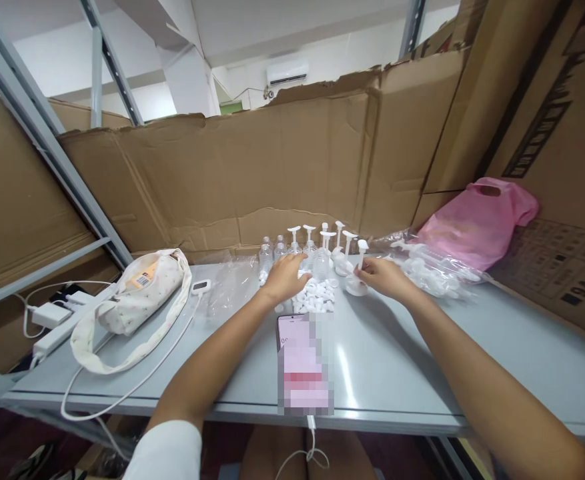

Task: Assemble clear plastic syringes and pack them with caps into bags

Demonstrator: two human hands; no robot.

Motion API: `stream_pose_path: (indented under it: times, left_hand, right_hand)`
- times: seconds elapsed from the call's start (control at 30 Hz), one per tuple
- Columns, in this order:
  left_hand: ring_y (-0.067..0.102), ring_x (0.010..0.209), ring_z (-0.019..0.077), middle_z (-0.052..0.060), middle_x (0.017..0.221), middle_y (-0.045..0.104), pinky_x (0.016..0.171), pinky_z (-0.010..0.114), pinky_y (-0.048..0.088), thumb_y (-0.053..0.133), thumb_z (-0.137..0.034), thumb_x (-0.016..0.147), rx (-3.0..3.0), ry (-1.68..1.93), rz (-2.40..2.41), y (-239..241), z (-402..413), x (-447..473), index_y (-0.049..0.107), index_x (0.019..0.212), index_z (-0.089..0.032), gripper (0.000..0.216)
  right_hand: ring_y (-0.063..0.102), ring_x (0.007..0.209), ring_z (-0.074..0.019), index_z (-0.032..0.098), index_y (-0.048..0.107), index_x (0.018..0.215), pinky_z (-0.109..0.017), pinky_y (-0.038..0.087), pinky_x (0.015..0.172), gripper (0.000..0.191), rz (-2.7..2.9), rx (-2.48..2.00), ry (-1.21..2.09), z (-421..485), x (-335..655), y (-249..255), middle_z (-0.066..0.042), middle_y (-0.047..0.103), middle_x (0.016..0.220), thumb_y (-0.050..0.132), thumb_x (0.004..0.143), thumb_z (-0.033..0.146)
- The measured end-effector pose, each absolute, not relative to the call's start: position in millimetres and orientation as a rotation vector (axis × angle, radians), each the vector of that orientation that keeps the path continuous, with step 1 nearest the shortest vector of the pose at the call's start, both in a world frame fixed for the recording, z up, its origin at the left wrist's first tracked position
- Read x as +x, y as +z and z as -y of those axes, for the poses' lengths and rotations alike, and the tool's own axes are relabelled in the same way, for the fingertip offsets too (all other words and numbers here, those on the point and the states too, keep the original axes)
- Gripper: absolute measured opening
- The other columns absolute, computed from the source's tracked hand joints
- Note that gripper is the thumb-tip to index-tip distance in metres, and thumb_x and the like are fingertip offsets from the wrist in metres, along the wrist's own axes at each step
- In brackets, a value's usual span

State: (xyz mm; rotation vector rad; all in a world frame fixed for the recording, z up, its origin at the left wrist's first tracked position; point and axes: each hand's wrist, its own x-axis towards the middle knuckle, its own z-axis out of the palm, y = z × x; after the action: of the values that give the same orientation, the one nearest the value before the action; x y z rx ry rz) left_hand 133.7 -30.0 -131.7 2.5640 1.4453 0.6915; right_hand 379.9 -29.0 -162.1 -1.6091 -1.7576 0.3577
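My right hand [379, 277] is closed on a white T-topped piece with a round base [356, 287], which stands upright at the table's far side. My left hand [287, 279] reaches over the edge of a pile of small white caps [317, 295], its thumb and fingers apart. Just beyond it are clear bottles [321, 261], some with white T-shaped tops [293, 231] rising above them. Other white T-topped pieces [339, 237] stand between the bottles and my right hand. What lies under my left palm is hidden.
A phone [299, 360] with a cable lies in front. To the left are a floral bag [137, 293], a small white device [201, 287], a clear plastic bag [235, 283] and a power strip [67, 320]. White parts in plastic [432, 270] and a pink bag [472, 223] lie right. Cardboard [252, 167] walls the back.
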Motion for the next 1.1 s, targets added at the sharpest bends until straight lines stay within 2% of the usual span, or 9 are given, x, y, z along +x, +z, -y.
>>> stream_pose_path:
  times: [0.13,0.3,0.43,0.57,0.7,0.87,1.1]
  left_hand:
    - [0.047,0.123,0.0295,0.016,0.132,0.051,0.102,0.041,0.036,0.058,-0.031,0.083,2.517,0.691,-1.457,-132.0,-0.7,177.2,0.043,0.132,-0.015,0.054]
    - [0.057,0.109,0.0319,0.019,0.117,0.059,0.09,0.042,0.043,0.066,-0.025,0.076,2.415,0.729,-1.513,-137.1,-15.7,199.2,0.051,0.114,-0.013,0.043]
    - [0.058,0.103,0.0253,0.013,0.113,0.06,0.088,0.038,0.045,0.066,-0.029,0.077,2.272,0.94,-1.477,-130.1,-7.5,189.1,0.047,0.112,-0.015,0.042]
    - [0.058,0.097,0.0174,0.012,0.122,0.051,0.083,0.034,0.052,0.066,-0.022,0.076,1.69,1.238,-1.06,-122.0,13.8,166.5,0.047,0.115,-0.015,0.045]
    - [0.061,0.095,0.0155,0.012,0.124,0.048,0.092,0.037,0.051,0.068,-0.019,0.075,1.384,1.193,-0.725,-122.0,40.8,141.5,0.056,0.11,-0.012,0.038]
    - [0.063,0.099,0.0184,0.01,0.111,0.061,0.1,0.04,0.046,0.07,-0.022,0.075,1.239,1.167,-0.64,-130.2,62.0,119.9,0.058,0.11,-0.012,0.038]
    - [0.064,0.102,0.0213,0.012,0.11,0.065,0.1,0.043,0.046,0.071,-0.027,0.076,1.208,1.19,-0.667,-138.1,72.9,107.7,0.059,0.111,-0.013,0.04]
  right_hand:
    - [0.06,0.06,-0.0191,0.019,0.057,0.056,-0.025,0.038,0.056,0.013,1.76,-1.605,0.379,30.7,377.9,-167.3,-0.002,0.066,0.059,0.06,0.068,0.022]
    - [0.061,0.064,-0.0196,0.019,0.06,0.058,-0.027,0.043,0.061,0.008,1.707,-1.5,0.492,32.6,374.9,-172.9,-0.001,0.067,0.062,0.066,0.062,0.018]
    - [0.059,0.056,-0.019,0.02,0.058,0.059,-0.031,0.045,0.062,0.011,1.543,-1.371,0.595,33.4,375.0,-168.9,0.0,0.06,0.052,0.068,0.062,0.022]
    - [0.064,0.066,-0.0186,0.022,0.055,0.076,-0.035,0.051,0.071,0.022,1.324,-1.109,0.72,39.5,371.8,-156.6,0.0,0.063,0.064,0.065,0.071,0.041]
    - [0.063,0.072,-0.0168,0.023,0.055,0.079,-0.036,0.052,0.078,0.031,1.228,-0.848,0.887,51.3,359.4,-147.9,0.0,0.064,0.073,0.067,0.07,0.05]
    - [0.061,0.071,-0.0147,0.026,0.057,0.08,-0.035,0.051,0.08,0.026,1.17,-0.682,1.027,65.3,339.0,-145.3,0.002,0.062,0.074,0.071,0.069,0.046]
    - [0.063,0.073,-0.016,0.027,0.059,0.077,-0.038,0.048,0.085,0.021,1.219,-0.592,1.057,75.7,329.2,-144.0,0.003,0.064,0.076,0.073,0.07,0.04]
